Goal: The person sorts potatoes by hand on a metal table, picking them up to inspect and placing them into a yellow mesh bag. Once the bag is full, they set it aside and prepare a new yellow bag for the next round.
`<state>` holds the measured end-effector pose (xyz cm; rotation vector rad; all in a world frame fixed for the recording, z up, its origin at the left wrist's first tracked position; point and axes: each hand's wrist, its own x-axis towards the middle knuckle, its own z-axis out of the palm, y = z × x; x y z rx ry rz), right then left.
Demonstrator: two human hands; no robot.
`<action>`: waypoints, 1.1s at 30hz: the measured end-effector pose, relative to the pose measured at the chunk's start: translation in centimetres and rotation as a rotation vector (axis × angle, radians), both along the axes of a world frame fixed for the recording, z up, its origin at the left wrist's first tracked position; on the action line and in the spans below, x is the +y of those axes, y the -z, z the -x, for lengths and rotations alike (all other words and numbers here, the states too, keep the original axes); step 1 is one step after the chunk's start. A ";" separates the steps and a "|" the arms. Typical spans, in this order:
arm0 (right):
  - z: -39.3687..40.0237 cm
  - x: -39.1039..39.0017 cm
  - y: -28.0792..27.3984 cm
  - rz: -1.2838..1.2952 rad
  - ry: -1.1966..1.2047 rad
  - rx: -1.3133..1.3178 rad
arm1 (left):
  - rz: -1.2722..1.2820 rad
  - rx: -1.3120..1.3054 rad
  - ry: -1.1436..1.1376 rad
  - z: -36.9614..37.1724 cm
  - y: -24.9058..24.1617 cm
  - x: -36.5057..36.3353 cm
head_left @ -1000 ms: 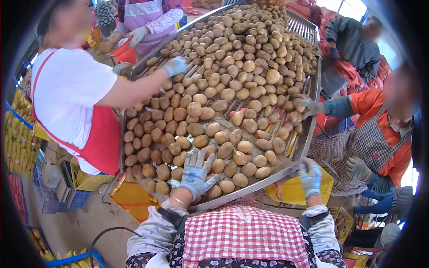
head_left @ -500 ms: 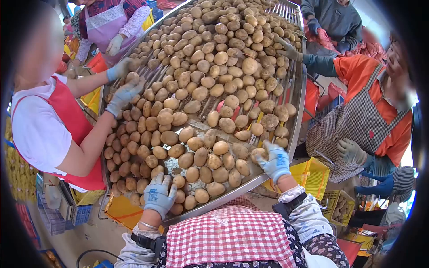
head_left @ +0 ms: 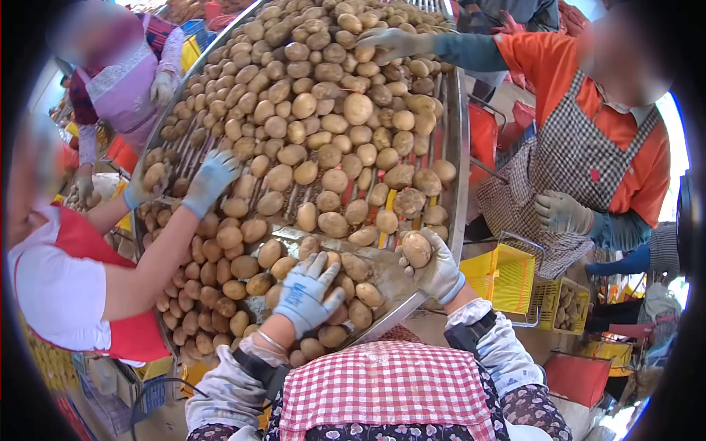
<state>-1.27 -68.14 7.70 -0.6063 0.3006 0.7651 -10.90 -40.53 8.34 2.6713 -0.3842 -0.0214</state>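
Potatoes [head_left: 358, 109] on table [head_left: 457, 165], crates [head_left: 502, 279] to the right

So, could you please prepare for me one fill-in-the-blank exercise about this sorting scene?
1. The person's right hand holds up a ____.
2. The person's left hand wears a ____.
3. The shirt under the black-and-white checked apron is ____.
4. The white-shirted co-worker wears a ____ apron.

Missing words: potato; glove; orange; red.
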 end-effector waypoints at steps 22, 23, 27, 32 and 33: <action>-12.5 2.3 -6.6 1.746 -0.961 -0.937 | -0.058 -0.210 -0.152 0.5 1.0 4.7; -11.9 1.5 -5.5 1.740 -0.975 -0.944 | -0.057 -0.203 -0.165 0.7 1.0 4.7; -7.5 2.9 -4.7 0.357 -0.524 -0.334 | 0.567 0.065 -0.202 -2.5 -2.3 3.1; -4.6 7.1 -4.4 -0.167 -0.488 0.148 | 0.814 -0.020 0.013 -7.9 -3.5 -1.1; -4.8 7.4 -5.3 -0.168 -0.488 0.146 | 0.853 -0.081 0.038 -8.5 -3.4 -1.4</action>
